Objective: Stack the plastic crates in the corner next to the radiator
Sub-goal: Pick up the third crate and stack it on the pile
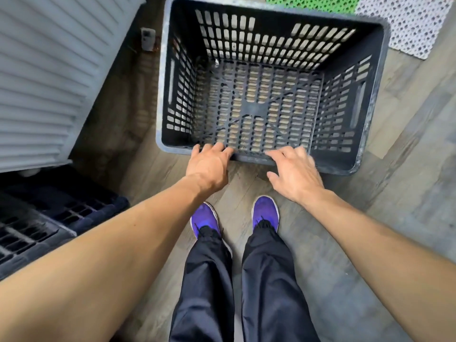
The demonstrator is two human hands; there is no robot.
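A large dark grey slatted plastic crate stands upright and empty on the wooden floor in front of me. My left hand has its fingers curled over the crate's near rim. My right hand also hooks its fingers over that rim, a little to the right, with the thumb spread off the outer wall. The white radiator fills the upper left. Below it at the lower left sit other dark crates, partly hidden by my left forearm.
A small grey fitting sits on the floor between the radiator and the crate. A green mat and a white perforated mat lie beyond the crate. My feet in purple shoes stand just behind it.
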